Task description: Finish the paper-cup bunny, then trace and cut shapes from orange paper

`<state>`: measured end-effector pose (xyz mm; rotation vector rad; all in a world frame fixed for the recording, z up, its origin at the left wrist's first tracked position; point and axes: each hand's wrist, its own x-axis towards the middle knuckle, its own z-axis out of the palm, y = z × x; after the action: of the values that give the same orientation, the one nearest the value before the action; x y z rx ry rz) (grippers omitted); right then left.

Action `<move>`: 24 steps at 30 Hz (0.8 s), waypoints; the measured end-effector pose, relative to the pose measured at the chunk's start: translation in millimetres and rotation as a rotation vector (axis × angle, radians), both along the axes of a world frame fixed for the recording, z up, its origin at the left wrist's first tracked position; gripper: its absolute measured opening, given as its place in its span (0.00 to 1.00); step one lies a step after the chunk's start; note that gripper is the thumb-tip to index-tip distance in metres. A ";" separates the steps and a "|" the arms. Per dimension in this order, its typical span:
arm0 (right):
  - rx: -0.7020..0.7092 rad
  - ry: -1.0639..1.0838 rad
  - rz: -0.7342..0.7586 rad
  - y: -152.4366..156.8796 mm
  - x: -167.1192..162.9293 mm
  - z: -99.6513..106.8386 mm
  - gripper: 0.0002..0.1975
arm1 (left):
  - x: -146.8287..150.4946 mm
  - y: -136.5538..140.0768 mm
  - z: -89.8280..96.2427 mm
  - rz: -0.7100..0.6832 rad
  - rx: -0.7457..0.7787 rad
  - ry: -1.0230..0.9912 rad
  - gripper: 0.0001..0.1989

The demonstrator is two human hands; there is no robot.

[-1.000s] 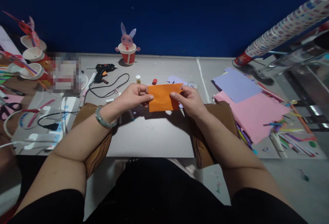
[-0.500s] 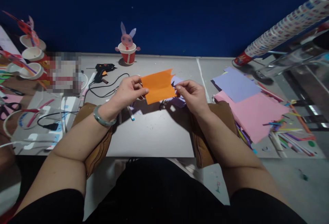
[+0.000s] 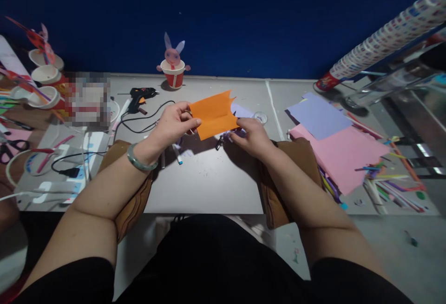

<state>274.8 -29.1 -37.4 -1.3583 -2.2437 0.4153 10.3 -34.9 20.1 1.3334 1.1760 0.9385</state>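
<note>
A sheet of orange paper (image 3: 214, 114) is held up above the table, creased across its middle, its right edge cut into jagged points. My left hand (image 3: 177, 122) pinches its left edge between thumb and fingers. At the paper's lower right corner is my right hand (image 3: 252, 135), thumb and fingers apart, the fingertips close to or touching the edge. Below the paper, scraps of purple paper (image 3: 240, 110) and a small dark metal object (image 3: 219, 142), partly hidden, lie on the table. A marker with a blue tip (image 3: 177, 154) rests beneath my left hand.
A rabbit-faced paper cup (image 3: 173, 74) stands at the back. On the left are a glue gun (image 3: 141, 97) with its cable, a power strip (image 3: 78, 174) and scissors (image 3: 14, 148). Purple sheet (image 3: 318, 115) and pink paper (image 3: 344, 155) lie right, near stacked cups (image 3: 383, 39).
My right hand has moved slightly left and down, and its thumb has parted from the fingers. A clear round roll now shows behind it. The left hand keeps its hold.
</note>
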 end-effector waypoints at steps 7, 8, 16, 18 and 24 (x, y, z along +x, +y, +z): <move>0.179 -0.359 -0.067 -0.6 7.7 4.8 0.13 | -4.7 0.6 -7.8 -0.138 -0.072 0.229 0.22; 0.198 -0.377 -0.140 1.5 12.8 8.2 0.14 | -5.4 0.0 -8.4 -0.188 -0.096 0.288 0.27; -0.010 -0.496 -0.406 26.2 53.3 16.2 0.24 | -4.6 -8.7 -0.5 -0.463 0.107 1.062 0.31; -0.089 -0.512 -0.397 31.4 56.8 11.4 0.27 | -3.8 -11.9 -1.4 -0.449 0.216 1.210 0.28; -0.200 -0.518 -0.375 38.0 58.9 5.4 0.26 | 4.2 -20.0 -7.8 -0.690 0.463 1.133 0.17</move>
<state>333.7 8.9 -31.9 -2.1456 -2.2943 0.1667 14.5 -54.9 12.3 2.5846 1.1283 -0.1597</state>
